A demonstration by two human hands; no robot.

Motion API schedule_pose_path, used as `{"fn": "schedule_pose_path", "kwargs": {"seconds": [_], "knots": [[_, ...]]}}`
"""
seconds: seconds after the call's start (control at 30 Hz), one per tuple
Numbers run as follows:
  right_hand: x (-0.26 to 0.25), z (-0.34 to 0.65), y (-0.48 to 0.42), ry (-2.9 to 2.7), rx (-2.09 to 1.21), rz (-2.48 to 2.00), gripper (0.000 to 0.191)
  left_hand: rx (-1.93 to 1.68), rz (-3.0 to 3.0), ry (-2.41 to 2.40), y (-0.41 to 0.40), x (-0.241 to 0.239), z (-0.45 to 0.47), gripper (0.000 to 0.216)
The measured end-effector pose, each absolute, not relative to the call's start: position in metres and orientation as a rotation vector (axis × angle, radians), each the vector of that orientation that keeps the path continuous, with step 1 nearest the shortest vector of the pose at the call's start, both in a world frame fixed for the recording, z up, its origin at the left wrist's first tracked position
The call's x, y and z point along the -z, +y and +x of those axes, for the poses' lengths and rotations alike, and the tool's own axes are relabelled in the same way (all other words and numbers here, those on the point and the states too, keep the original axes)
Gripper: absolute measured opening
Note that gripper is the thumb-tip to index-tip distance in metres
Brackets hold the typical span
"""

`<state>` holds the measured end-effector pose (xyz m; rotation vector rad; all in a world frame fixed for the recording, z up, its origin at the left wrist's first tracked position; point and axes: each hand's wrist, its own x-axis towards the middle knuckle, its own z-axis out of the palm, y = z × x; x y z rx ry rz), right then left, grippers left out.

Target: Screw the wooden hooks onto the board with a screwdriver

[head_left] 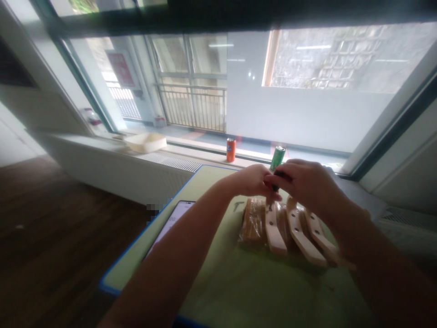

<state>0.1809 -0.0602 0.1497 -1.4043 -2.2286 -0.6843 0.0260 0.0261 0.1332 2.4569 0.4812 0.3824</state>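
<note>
Over the far part of the green table (232, 264), my left hand (254, 180) and my right hand (303, 180) meet. My right hand is closed round a dark-handled tool (276, 180); its working end is hidden. My left hand is closed just beside it, at the upper end of a bent wooden piece (276, 237); what its fingers pinch cannot be made out. Two more bent wooden pieces with dark holes, a middle one (302, 241) and a right one (319, 234), lie alongside. Under them is a brown block in clear plastic wrap (254, 221).
A small grey metal part (238, 206) lies left of the block. Partly behind my left forearm is a phone (174, 221). An orange can (231, 150) and a green can (277, 157) stand by the window, with a pale tray (146, 142) farther left on the sill.
</note>
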Motion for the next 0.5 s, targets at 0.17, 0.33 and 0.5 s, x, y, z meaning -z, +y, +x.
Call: {"fn": "schedule_pose_path", "kwargs": {"seconds": [0.17, 0.33, 0.5], "knots": [[-0.152, 0.186, -0.061, -2.206, 0.828, -1.488, 0.051, -0.296, 2.437, 0.409, 0.025, -0.133, 0.027, 0.022], [-0.156, 0.191, -0.065, -2.311, 0.405, -1.293, 0.03, -0.202, 2.408, 0.383, 0.031, -0.131, 0.022, 0.02], [-0.154, 0.196, -0.064, -2.339, 0.266, -1.097, 0.024, -0.155, 2.399, 0.348, 0.035, -0.13, 0.018, 0.025]]}}
